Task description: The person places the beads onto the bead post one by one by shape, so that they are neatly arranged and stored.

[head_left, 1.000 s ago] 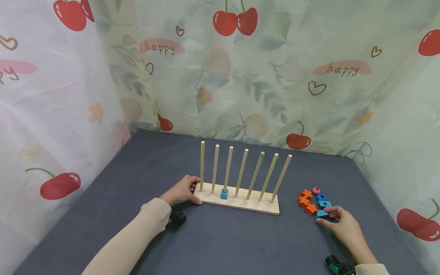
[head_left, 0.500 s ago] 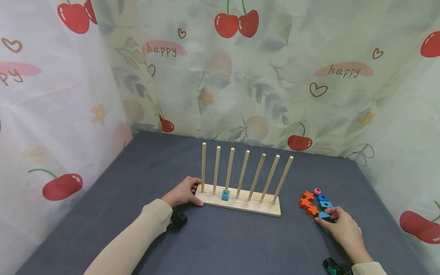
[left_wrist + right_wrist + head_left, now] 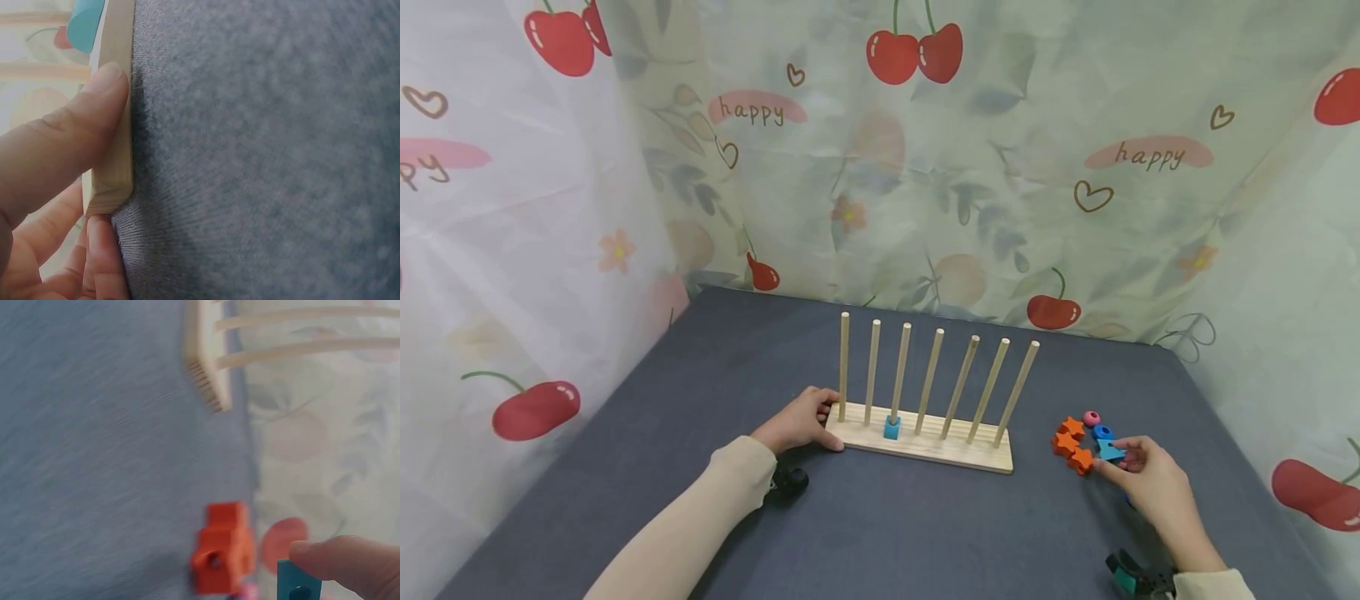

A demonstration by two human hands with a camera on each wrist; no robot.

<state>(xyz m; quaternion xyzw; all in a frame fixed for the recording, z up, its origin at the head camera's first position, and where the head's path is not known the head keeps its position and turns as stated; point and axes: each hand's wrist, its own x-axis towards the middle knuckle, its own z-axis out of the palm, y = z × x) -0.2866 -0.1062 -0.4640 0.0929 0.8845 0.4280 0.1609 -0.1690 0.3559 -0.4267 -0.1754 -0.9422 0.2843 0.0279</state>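
My left hand [image 3: 797, 419] holds the left end of a wooden peg rack [image 3: 955, 450], thumb along its front edge and fingers behind the end in the left wrist view. Several upright pegs stand on the rack, and a blue block [image 3: 891, 428] sits at the foot of the third from the left. To the right, my right hand [image 3: 1153, 492] pinches a light-blue block [image 3: 294, 581] between thumb and fingers; the thumb [image 3: 344, 559] lies on its edge beside a round hole. My fingers hide part of that block.
Orange star blocks [image 3: 1067, 444] lie in a row just left of my right hand. Behind them are a pink bead [image 3: 1092, 417] and a blue ring-like bead [image 3: 1102, 432]. A patterned curtain [image 3: 925, 167] borders the dark grey tabletop [image 3: 940, 533] at the back and sides.
My right hand has drawn its thumb and fingers together on the light-blue block and moved it slightly up and away from where it lay. My left hand stays on the rack.
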